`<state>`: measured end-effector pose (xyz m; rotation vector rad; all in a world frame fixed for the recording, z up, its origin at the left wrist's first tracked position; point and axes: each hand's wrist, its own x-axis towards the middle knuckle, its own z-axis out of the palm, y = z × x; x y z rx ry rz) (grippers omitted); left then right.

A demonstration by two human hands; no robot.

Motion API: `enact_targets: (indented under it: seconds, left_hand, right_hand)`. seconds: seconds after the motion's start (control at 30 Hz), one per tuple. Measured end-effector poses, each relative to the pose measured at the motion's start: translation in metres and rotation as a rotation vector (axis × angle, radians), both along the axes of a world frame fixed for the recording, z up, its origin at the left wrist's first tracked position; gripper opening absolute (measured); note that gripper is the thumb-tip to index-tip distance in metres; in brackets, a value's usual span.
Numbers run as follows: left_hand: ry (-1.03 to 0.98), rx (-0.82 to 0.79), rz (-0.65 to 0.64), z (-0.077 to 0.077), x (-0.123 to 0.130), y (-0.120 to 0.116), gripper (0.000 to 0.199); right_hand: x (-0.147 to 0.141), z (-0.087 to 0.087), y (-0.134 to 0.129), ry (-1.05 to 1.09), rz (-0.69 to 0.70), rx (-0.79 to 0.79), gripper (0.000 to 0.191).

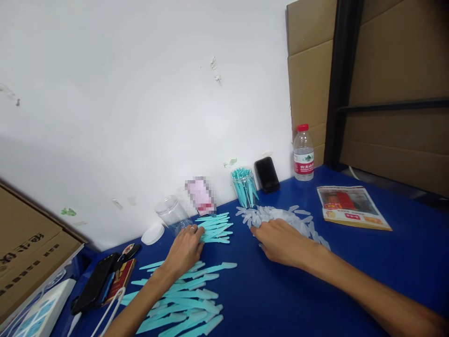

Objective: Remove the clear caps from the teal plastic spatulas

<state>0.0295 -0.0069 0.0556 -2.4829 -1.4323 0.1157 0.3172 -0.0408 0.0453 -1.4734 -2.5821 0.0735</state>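
Observation:
My left hand [185,248] rests at the edge of a small pile of turquoise eyebrow razors [217,228]. Its fingers are curled down, and their tips and whatever they hold are hidden. A ring shows on one finger. Under and beside my left forearm lies a larger spread of turquoise razors [194,294], with pale covers at their ends. My right hand [280,241] lies over a heap of translucent plastic covers [303,217]. Its fingers are bent together among the covers; what they grip, if anything, cannot be made out.
Against the wall stand a jar of turquoise razors [244,187], a black device [267,174] and a tilted clear jar [171,210] beside a white lid [153,233]. A water bottle [303,154] and booklet [354,208] sit right. A black phone [96,283] lies left.

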Motion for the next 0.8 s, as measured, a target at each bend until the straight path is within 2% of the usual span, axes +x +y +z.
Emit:
enact_targets:
  seconds: [0.13,0.23,0.27,0.33,0.37,0.4,0.5,0.57,0.7,0.8]
  left_hand:
    - [-0.142,-0.042,0.046,0.019,-0.032,-0.015,0.027]
    - [-0.179,-0.144,0.182,0.03,-0.07,-0.051,0.036]
    - [-0.175,-0.189,0.208,0.031,-0.079,-0.066,0.045]
    - [-0.14,-0.3,0.227,0.03,-0.087,-0.097,0.076]
    - [-0.12,-0.339,0.213,0.029,-0.086,-0.11,0.088]
    - [-0.105,-0.384,0.175,0.028,-0.081,-0.12,0.09]
    - [-0.103,-0.404,0.066,0.027,-0.06,-0.131,0.095]
    - [-0.081,-0.418,0.057,0.03,-0.046,-0.126,0.101]
    - [0.002,-0.513,0.063,0.04,-0.029,-0.11,0.107]
    - [0.01,-0.511,-0.02,0.036,-0.016,-0.101,0.105]
  right_hand:
    - [-0.003,-0.006,0.002,0.029,-0.027,0.074,0.021]
    - [-0.012,-0.005,-0.007,0.052,0.017,0.048,0.017]
    - [-0.016,-0.006,-0.011,0.066,0.04,0.036,0.018]
    - [-0.027,-0.013,-0.02,0.097,0.083,0.02,0.021]
    - [-0.034,-0.017,-0.024,0.113,0.101,0.012,0.022]
    - [-0.041,-0.021,-0.027,0.128,0.114,0.002,0.023]
    - [-0.064,-0.031,-0.03,0.156,0.122,-0.048,0.031]
    - [-0.077,-0.034,-0.03,0.166,0.115,-0.076,0.033]
    - [-0.092,-0.034,-0.03,0.245,0.147,-0.114,0.024]
    - [-0.093,-0.033,-0.034,0.33,0.218,-0.131,0.019]
